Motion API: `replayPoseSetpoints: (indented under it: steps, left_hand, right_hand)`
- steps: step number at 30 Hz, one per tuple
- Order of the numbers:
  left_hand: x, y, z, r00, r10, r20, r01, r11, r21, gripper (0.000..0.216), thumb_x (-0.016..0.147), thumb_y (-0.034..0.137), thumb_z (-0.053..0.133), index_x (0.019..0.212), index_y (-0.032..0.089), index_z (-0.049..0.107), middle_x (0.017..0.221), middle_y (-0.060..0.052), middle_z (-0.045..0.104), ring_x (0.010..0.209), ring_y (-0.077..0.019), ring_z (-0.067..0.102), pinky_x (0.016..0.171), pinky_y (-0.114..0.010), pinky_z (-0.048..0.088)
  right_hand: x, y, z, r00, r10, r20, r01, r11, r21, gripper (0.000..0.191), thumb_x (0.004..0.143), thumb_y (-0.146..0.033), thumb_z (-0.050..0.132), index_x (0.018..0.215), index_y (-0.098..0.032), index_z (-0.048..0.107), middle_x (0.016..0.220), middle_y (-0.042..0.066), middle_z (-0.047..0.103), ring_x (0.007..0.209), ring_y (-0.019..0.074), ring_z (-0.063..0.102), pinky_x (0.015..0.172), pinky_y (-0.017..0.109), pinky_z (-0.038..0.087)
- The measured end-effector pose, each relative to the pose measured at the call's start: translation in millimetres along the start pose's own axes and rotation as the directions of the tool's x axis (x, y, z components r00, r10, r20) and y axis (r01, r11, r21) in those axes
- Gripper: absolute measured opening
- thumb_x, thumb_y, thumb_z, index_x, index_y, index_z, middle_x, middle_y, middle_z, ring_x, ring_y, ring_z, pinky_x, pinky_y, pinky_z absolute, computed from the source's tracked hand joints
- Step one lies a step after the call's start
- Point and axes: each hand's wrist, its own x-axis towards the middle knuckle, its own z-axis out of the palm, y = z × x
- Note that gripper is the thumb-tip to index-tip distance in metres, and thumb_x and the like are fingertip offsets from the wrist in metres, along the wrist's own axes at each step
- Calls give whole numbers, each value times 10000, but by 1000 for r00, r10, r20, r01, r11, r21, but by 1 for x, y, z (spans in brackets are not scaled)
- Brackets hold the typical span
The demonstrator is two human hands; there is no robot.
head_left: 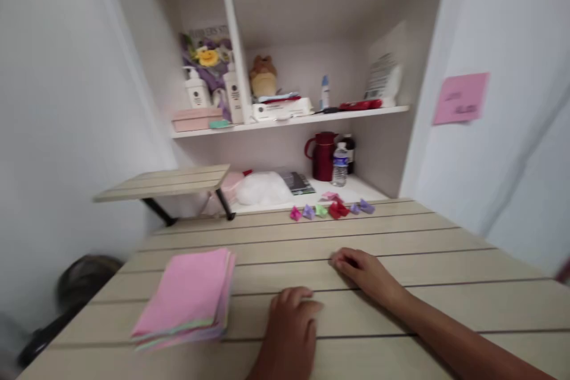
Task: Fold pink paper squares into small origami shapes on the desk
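1. Step in hand. Both hands lie at the slatted desk [401, 234], apart from the papers; the moment reads as a pause between handlings. The left hand [289, 326] rests with fingers loosely bent, released, nothing visible in its grasp. The right hand [367, 270] is curled, thumb toward fingers; whether it encloses anything small cannot be told.

2. Position of the papers. The stack of coloured sheets [187, 291], pink uppermost, lies to the left of the left hand, not touching it. The small folded papers lie beyond the right hand, along the desk's far edge.

3. Next move. Judged from this layout, taking a sheet would call for a reach leftward and the separation of one layer from loosely aligned edges; the folded pieces would call for a light pinch.

4. Count, papers. One stack, its sheets too blurred to number; apparently seven folded pieces: one magenta [295, 214], one green [321, 211], one red [339, 210], one pale pink [332, 196] and three purple [309, 212]. The red may be more than one.

5. Count, surroundings. One red jug [323, 157], one clear bottle [340, 167], one pink wall note [462, 98], one raised ledge [173, 181].
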Motion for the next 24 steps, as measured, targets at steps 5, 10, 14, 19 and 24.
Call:
replayPoseSetpoints:
  steps: [5,10,14,19,24]
  left_hand:
    - [-22,15,1,996,49,71,-54,996,66,215,933,269,502,1073,241,664,1122,-52,697,1055,-244,605,903,-437,497]
    - [-51,21,10,995,68,66,-70,997,14,259,970,329,445,1134,251,629,1204,-45,668,1111,-249,569,906,-419,456]
    - [-56,20,13,996,-5,89,12,997,-76,266,959,328,448,1114,236,644,1189,-63,671,1142,-265,551,959,-458,418]
    - [-49,20,7,992,-23,128,40,991,-131,310,903,316,498,1130,187,666,1171,-122,698,1156,-329,560,945,-524,421]
    - [-49,22,-4,995,-20,93,42,970,-241,561,853,290,532,1407,297,446,1334,-55,638,1258,-298,525,997,-497,404]
  right_hand:
    - [-38,-39,26,962,-144,231,98,975,201,249,879,-419,541,844,-223,691,819,24,710,766,215,634,729,321,482]
    - [-34,-108,46,957,-262,125,231,948,219,216,888,-334,518,939,-223,695,944,54,690,884,229,621,797,361,483]
    - [-12,-173,73,860,-495,126,467,862,199,197,892,-250,523,1003,-231,684,1069,69,668,1073,239,578,982,410,418]
    - [12,-222,116,776,-527,346,516,846,132,395,833,-326,681,1217,-240,641,1306,99,594,1255,291,491,1081,476,333]
    - [25,-235,144,691,-540,481,554,823,127,447,825,-385,708,1241,-232,650,1353,102,579,1275,273,497,1089,406,350]
